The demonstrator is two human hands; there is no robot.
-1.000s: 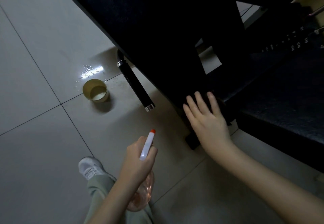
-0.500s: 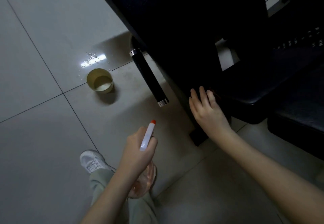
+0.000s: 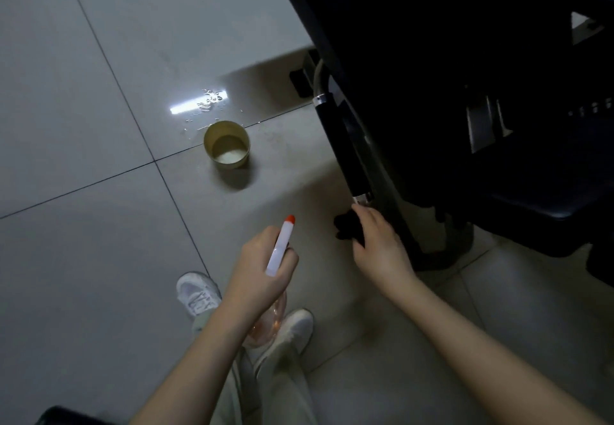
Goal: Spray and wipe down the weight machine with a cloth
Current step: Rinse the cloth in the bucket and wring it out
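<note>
My right hand (image 3: 377, 245) clamps the dark cloth (image 3: 347, 227) just below the machine's handle grip (image 3: 342, 145), ready to wipe, while my left hand (image 3: 262, 268) grips the spray bottle (image 3: 280, 247), nozzle aimed there.

- A small round yellow cup (image 3: 227, 144) stands on the gray floor tiles (image 3: 99, 242), with something pale at its bottom.
- A little wet puddle (image 3: 207, 105) shines just behind the cup, on the far side.
- Two white shoes (image 3: 198, 293) are near, below the cup.
- Light green pants (image 3: 265, 388) go down to the shoes.
</note>
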